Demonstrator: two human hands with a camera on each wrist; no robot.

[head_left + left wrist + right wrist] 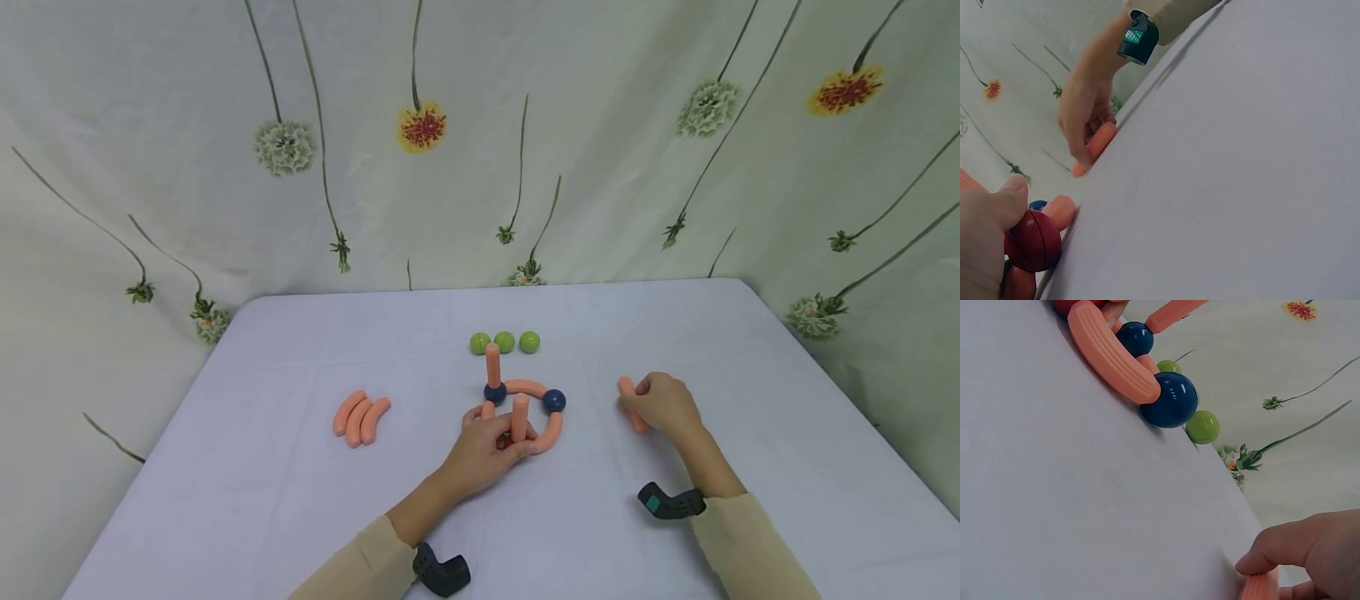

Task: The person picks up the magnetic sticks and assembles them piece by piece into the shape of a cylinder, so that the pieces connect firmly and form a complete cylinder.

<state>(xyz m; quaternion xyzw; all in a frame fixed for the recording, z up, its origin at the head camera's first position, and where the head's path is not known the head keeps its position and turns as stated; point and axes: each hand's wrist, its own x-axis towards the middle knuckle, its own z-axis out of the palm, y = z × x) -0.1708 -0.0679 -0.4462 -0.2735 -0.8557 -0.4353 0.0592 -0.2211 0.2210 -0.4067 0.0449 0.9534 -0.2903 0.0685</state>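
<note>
My left hand point(476, 454) grips a red ball point(1038, 240) at the near corner of a ring of toy rods and balls. From that ball an orange straight rod point(520, 417) stands up. Curved orange rods point(550, 435) link it to a blue ball point(554, 401) on the right and another blue ball point(494, 393) at the back left, which bears a second upright rod point(492, 363). Part of the ring is hidden behind my left fingers. Off to the right, my right hand point(667, 408) pinches a loose straight orange rod point(626, 386) at the tabletop, thumb and fingers around its middle.
Three green balls point(529, 342) sit in a row behind the ring. To the left lie three curved orange rods point(351, 412) side by side. The white-covered table point(247, 467) ends at a flower-patterned cloth point(600, 192) hanging behind.
</note>
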